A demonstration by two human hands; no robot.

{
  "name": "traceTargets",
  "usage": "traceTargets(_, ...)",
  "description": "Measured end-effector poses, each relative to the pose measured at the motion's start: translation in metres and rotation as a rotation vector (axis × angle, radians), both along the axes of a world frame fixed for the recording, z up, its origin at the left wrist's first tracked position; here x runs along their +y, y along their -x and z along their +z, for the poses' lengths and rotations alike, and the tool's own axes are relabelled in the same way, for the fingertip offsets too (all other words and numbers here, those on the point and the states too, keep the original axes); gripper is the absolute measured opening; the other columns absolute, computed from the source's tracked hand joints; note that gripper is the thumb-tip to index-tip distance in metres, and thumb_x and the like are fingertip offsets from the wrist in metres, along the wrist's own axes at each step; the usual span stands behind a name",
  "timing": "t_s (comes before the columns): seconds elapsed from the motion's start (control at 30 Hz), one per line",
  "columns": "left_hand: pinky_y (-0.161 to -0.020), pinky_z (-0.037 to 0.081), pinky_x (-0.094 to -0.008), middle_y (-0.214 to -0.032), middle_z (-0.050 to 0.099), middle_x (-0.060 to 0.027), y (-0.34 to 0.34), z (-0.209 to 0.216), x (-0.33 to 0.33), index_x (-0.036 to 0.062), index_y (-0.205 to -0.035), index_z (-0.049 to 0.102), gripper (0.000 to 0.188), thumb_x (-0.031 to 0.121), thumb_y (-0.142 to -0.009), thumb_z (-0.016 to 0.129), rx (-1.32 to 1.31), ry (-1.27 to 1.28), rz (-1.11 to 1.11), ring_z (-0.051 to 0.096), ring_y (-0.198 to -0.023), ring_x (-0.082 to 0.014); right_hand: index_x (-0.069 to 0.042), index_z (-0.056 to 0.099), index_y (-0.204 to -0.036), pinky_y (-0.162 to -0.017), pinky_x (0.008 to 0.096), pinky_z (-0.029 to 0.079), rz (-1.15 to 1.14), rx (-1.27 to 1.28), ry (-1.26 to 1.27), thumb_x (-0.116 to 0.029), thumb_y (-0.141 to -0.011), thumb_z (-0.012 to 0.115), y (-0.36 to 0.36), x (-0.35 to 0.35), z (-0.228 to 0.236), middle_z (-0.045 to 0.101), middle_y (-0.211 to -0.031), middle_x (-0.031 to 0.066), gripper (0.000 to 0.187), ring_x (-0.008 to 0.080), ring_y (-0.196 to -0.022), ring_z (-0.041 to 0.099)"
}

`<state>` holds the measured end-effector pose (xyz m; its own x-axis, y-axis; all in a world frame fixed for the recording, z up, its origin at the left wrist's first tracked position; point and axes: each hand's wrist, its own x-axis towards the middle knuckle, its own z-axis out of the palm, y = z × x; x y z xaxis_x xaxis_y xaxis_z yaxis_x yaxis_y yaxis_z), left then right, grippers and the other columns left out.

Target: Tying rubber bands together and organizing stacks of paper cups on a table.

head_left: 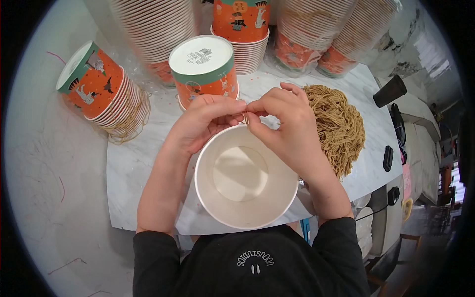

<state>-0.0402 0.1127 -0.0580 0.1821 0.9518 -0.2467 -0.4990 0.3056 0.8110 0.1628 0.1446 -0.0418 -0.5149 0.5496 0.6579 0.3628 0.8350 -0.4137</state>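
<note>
Black sleeves come up from the lower edge, and between the forearms an open white paper cup stands on the marble worktop. Just above its far rim the left hand and the right hand meet, each grip closed by pinching a thin tan string. I judge the string is being fixed at the rim; this calls for fine finger work, with the pile of tan strings right of the grip.

Open cup: front centre, on table
Strings: right of cup
Cup stacks: behind & left
</note>
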Motion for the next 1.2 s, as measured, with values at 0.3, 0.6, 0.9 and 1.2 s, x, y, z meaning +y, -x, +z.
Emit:
traceTargets(0.3,-0.068,0.054,-0.0202,-0.087,0.071,-0.0014,0.014,-0.012,0.005,0.0014,-0.098,0.073,0.015,0.015,-0.092,0.075,0.087,-0.130,-0.132,0.066,-0.075,-0.0062,0.003,0.077,-0.090,-0.070,0.0314,0.055,0.106,0.198,0.566,-0.008,-0.082,0.076,0.002,0.007,0.000,0.074,-0.084,0.0124,0.014,0.0209,-0.076,0.069)
traceTargets(0.6,-0.071,0.055,-0.0217,-0.088,0.073,-0.0026,0.006,-0.001,0.001,-0.0003,-0.099,0.075,0.017,0.016,-0.094,0.074,0.341,-0.198,-0.062,0.067,-0.078,-0.0062,-0.003,0.070,-0.080,-0.094,0.0395,0.050,-0.017,0.053,0.265,-0.010,-0.081,0.075,0.003,0.002,0.003,0.069,-0.074,0.0039,0.008,0.0171,-0.067,0.065)
traceTargets(0.9,-0.070,0.054,-0.0199,-0.089,0.075,-0.0025,0.016,-0.002,0.002,0.0004,-0.101,0.076,0.022,0.021,-0.098,0.071,0.344,-0.150,-0.109,0.068,-0.077,-0.0066,-0.010,0.064,-0.080,-0.108,0.0506,0.038,-0.006,-0.032,0.120,-0.009,-0.080,0.075,0.008,0.002,0.000,0.062,-0.074,-0.0005,0.011,0.0160,-0.069,0.062)
traceTargets(1.2,-0.073,0.058,-0.0213,-0.090,0.075,-0.0025,0.026,-0.014,0.006,0.0030,-0.099,0.074,0.015,0.018,-0.097,0.071,0.176,-0.105,-0.251,0.069,-0.078,-0.0061,-0.010,0.062,-0.080,-0.110,0.0508,0.038,0.018,-0.104,0.003,-0.005,-0.076,0.077,0.013,0.000,-0.001,0.059,-0.074,-0.0015,0.016,0.0166,-0.071,0.062)
